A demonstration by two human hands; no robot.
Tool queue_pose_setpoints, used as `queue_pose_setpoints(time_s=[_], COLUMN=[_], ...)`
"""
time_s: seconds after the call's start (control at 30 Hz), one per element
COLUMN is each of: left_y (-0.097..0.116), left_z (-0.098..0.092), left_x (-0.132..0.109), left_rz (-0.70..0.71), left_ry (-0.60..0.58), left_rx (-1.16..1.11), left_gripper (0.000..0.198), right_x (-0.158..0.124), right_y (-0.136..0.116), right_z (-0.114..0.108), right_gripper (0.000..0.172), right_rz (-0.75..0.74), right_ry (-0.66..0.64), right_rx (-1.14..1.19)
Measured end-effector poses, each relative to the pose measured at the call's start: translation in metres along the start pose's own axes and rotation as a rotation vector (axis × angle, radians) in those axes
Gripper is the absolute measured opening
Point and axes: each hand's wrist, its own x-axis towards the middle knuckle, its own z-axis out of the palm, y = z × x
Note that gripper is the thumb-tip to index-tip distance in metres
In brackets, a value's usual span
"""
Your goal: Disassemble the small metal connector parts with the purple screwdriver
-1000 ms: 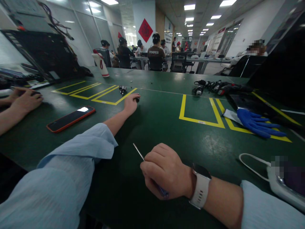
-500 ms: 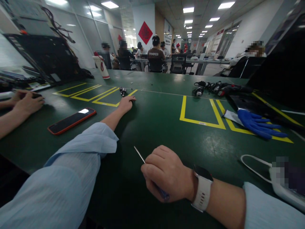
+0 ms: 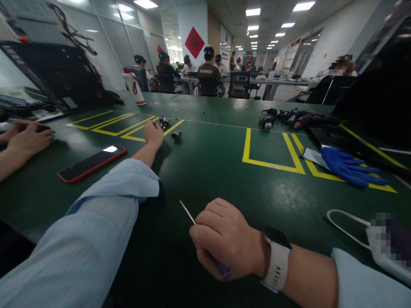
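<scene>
My right hand (image 3: 226,239) is closed around a screwdriver (image 3: 187,211). Its thin metal shaft points up and left, and a bit of bluish translucent handle shows below the fist. Farther out, my left hand (image 3: 154,133) is over the green table with its fingers curled in; what they hold, if anything, is hidden. Right beside those fingertips lie small dark metal fittings (image 3: 165,123), partly covered by the hand. A separate cup-shaped metal piece (image 3: 176,135) rests on the table to the right of the left hand.
A red-cased phone (image 3: 93,163) lies left of my left forearm, with another person's hands (image 3: 27,139) beyond it. Yellow tape (image 3: 272,166) outlines areas on the table. A blue glove (image 3: 348,167), black cabled parts (image 3: 282,117), a paper cup (image 3: 135,89) and a white-strapped object (image 3: 382,239) also lie about.
My left hand has moved left and slightly back, off the cup-shaped metal piece, which now stands uncovered on the table. My right hand still holds the screwdriver in nearly the same place.
</scene>
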Motion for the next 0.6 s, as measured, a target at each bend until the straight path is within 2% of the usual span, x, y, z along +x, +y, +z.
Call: queue_pose_setpoints(time_s=[0.13,0.27,0.43,0.6], left_y=[-0.008,-0.007,0.002,0.01], left_z=[0.006,0.015,0.026,0.027], left_x=[0.018,0.033,0.041,0.042], left_rz=[-0.06,-0.125,-0.127,-0.097], left_ry=[-0.145,-0.269,-0.363,-0.431], left_rx=[0.131,0.292,0.478,0.573], left_gripper=[0.034,0.034,0.034,0.034], right_x=[0.001,0.004,0.003,0.002], right_y=[0.001,0.002,0.004,0.006], right_z=[0.002,0.003,0.003,0.005], right_gripper=[0.014,0.014,0.012,0.01], right_rz=[0.012,0.034,0.097,0.15], right_ry=[0.0,0.009,-0.008,-0.006], right_rx=[0.017,0.047,0.08,0.109])
